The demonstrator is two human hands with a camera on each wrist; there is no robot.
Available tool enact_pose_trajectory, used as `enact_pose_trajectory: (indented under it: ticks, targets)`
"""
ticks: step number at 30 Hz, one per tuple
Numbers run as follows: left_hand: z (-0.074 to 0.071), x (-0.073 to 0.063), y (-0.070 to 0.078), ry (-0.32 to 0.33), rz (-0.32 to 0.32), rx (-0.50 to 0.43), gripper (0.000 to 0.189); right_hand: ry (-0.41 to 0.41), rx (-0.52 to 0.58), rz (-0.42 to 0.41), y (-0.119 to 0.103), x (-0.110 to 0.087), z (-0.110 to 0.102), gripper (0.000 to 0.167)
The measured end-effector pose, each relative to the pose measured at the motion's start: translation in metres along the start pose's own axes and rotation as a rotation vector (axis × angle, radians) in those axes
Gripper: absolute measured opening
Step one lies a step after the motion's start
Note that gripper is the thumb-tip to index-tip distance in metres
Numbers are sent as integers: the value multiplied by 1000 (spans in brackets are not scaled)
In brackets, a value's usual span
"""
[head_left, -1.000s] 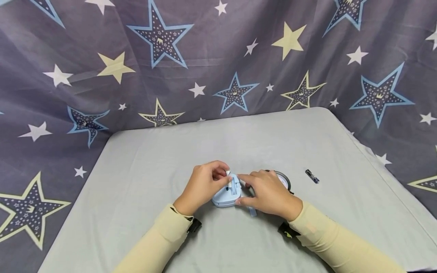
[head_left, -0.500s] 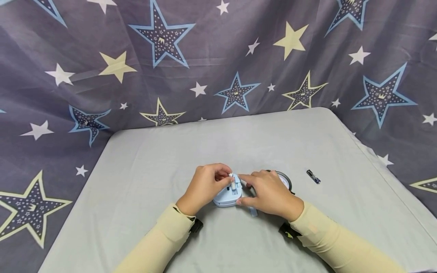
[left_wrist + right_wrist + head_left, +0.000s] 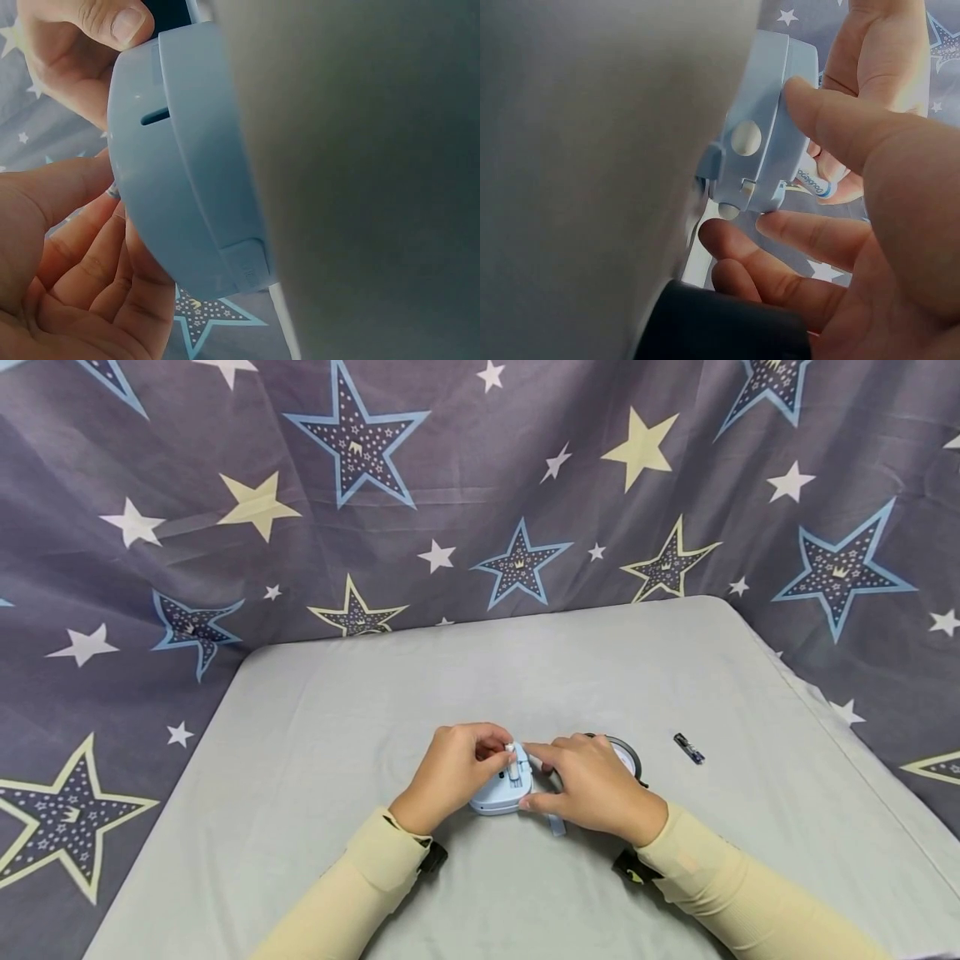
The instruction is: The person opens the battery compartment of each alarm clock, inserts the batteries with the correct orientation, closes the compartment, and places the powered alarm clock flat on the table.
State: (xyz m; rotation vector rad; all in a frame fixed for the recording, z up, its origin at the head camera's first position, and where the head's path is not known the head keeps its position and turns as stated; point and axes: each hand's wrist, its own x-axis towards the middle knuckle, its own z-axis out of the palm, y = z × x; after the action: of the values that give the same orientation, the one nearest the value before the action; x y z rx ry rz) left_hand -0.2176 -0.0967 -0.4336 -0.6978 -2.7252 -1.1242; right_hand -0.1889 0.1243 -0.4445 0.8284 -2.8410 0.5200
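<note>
A light blue, rounded device [image 3: 495, 797] lies on the grey cloth with an uncovered battery slot on its upper face. My left hand [image 3: 450, 768] pinches a white battery [image 3: 513, 766] between thumb and fingers, slanted over that slot. In the right wrist view the battery's [image 3: 815, 180] printed label shows beside the device's edge. My right hand [image 3: 588, 785] grips the device by its right side, thumb at the near edge and index finger at the far one. The device's side [image 3: 169, 165] with a narrow slit faces the left wrist camera.
Behind the right hand, partly hidden, is a round thing with a dark ring [image 3: 633, 756] and a pale middle. Farther right lies a small dark, narrow object [image 3: 688, 748]. A small light blue strip [image 3: 556, 825] sticks out below the right hand. A star-patterned curtain [image 3: 450, 485] hangs behind.
My left hand has shifted slightly right and down, bringing the battery from beside the slot to over it. My right hand keeps its grip on the device.
</note>
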Motion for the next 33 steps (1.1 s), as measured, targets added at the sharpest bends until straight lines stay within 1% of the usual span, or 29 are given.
enact_pose_trajectory:
  ticks: [7,12,15,19,22,27,33]
  targets:
    - [1,-2,-1,-6,5,11,15,-2,-1,-5,0,-1,2,75]
    - [2,-4,-2,-1,31,47,16,-3,-1,-2,-1,-2,2,76]
    - [2,-4,-3,5,58,77,16,0,-1,-5,-1,-2,2,76]
    - [1,-4,-5,0,82,99,17,5,-4,-10,0,-1,3,76]
    - [-1,-4,-6,-13,75,123,19,7,-5,-16,0,0,4,75]
    - [-3,-2,-5,-41,70,191,23,10,-9,-15,1,1,4,75]
    - [-6,-2,-4,-103,90,250,38,6,-10,-11,1,2,2,75]
